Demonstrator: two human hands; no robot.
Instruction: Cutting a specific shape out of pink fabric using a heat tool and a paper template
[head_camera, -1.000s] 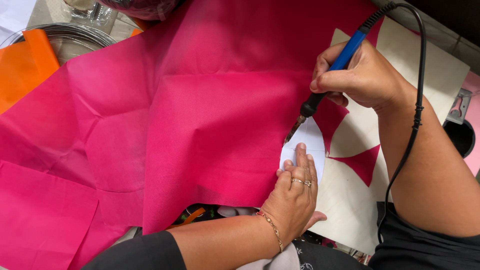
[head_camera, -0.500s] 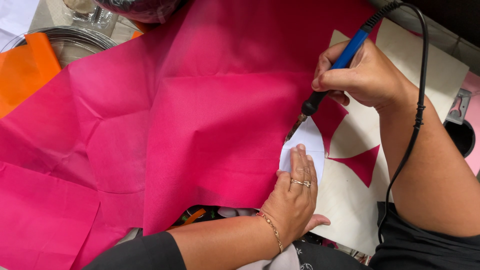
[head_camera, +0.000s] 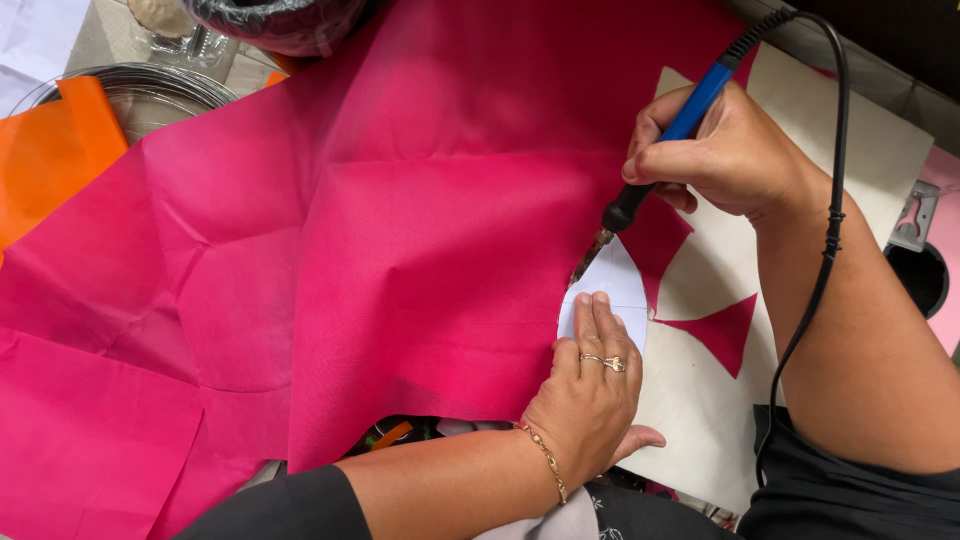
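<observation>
A large pink fabric sheet (head_camera: 400, 260) covers most of the work surface. My right hand (head_camera: 720, 155) grips a blue-handled corded hot cutting tool (head_camera: 655, 165), its metal tip touching the fabric edge beside a white paper template (head_camera: 612, 285). My left hand (head_camera: 590, 395) lies flat, fingers pressing the template down onto the fabric. A pink triangular offcut (head_camera: 725, 330) lies on the beige board (head_camera: 860, 150) to the right of the template.
Orange fabric (head_camera: 50, 160) and a round metal bowl rim (head_camera: 150, 85) sit at the upper left. The tool's black cord (head_camera: 830, 230) runs along my right forearm. A dark round hole (head_camera: 920, 280) sits at the right edge.
The tool tip has crept slightly along the template's upper left edge. Both hands otherwise hold the same place.
</observation>
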